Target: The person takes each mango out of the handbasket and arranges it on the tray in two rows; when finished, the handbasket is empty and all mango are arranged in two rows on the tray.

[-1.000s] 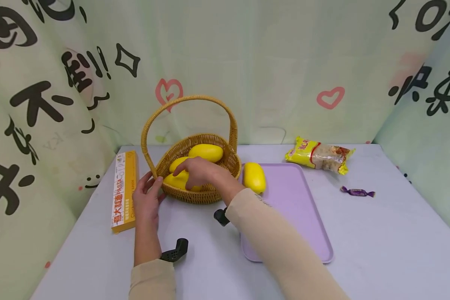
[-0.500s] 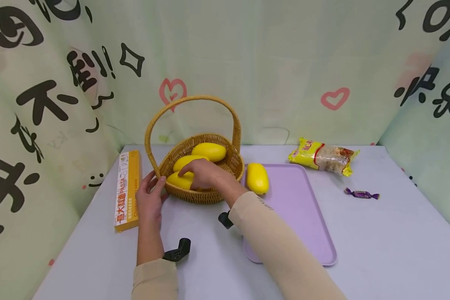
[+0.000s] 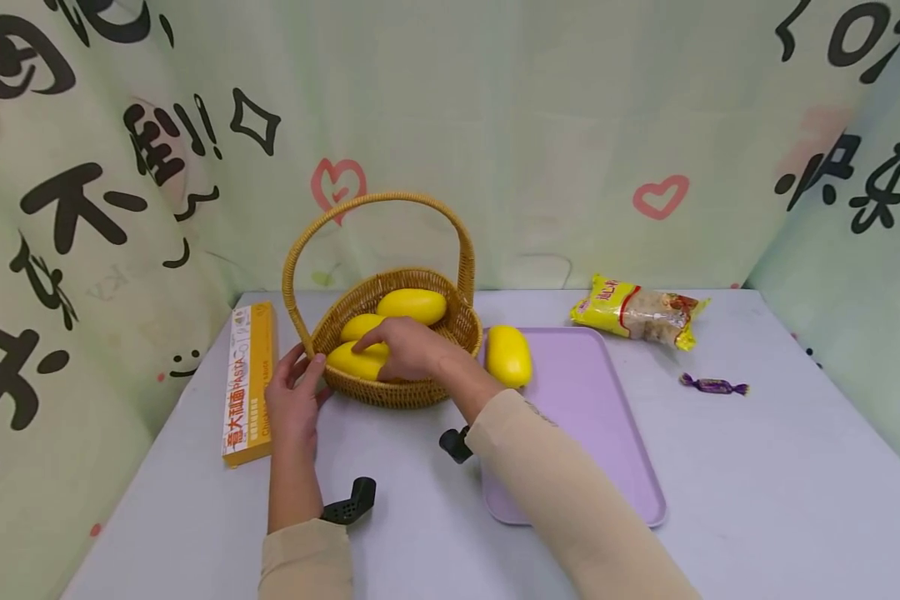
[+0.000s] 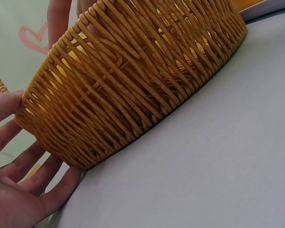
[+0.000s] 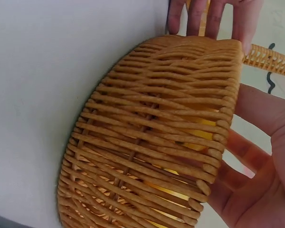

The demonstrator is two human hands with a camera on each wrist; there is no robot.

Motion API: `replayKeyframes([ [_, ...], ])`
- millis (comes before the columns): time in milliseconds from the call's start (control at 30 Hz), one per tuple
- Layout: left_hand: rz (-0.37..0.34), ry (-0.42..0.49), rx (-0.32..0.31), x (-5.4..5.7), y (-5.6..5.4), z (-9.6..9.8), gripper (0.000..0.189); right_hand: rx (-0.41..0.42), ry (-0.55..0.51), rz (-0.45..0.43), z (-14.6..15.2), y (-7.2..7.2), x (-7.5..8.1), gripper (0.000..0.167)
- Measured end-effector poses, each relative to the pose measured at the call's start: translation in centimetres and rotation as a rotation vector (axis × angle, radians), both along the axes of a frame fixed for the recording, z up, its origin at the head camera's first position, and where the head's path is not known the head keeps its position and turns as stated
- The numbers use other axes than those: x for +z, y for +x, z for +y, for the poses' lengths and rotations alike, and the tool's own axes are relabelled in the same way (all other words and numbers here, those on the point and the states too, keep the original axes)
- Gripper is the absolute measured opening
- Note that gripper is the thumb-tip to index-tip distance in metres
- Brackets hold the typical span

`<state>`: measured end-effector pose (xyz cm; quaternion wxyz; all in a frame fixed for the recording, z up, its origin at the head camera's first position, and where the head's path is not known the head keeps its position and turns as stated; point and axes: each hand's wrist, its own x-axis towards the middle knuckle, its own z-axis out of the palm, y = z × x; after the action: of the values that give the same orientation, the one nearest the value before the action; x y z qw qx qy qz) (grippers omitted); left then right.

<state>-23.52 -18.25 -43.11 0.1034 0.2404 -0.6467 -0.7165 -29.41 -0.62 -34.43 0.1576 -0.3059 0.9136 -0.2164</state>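
In the head view a wicker basket with a tall arched handle holds three yellow mangoes. My left hand holds the basket's left end, its thumb at the rim and its fingers on the outer wall; the left wrist view shows this hand at the weave. Reaching over the front rim, my right hand grips the right end of the front mango, index finger across its top. Two mangoes lie behind, one in the middle and one at the back. The wicker partly hides my right fingertips in the right wrist view.
Right of the basket is a lilac tray with another yellow mango at its far left corner. A pasta box lies at left. A yellow snack bag and a purple wrapped candy are at right.
My right hand has slid slightly to the right along the front mango, showing less yellow beyond the thumb. My left hand and the basket stay in place.
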Motion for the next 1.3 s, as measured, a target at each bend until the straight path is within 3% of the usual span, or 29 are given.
replayKeyframes([
  [267, 0.007, 0.005, -0.009, -0.1, 0.0, -0.1, 0.056, -0.046, -0.034, 0.006, 0.7, 1.0, 1.3, 0.050],
  [600, 0.008, 0.017, -0.021, 0.0, 0.1, -0.2, 0.057, -0.057, -0.072, 0.089, 2.5, 1.7, 3.6, 0.053],
  [1300, 0.015, 0.030, -0.026, 0.1, 0.2, -0.2, 0.056, -0.299, -0.173, 0.155, 9.2, 3.0, 5.9, 0.055],
])
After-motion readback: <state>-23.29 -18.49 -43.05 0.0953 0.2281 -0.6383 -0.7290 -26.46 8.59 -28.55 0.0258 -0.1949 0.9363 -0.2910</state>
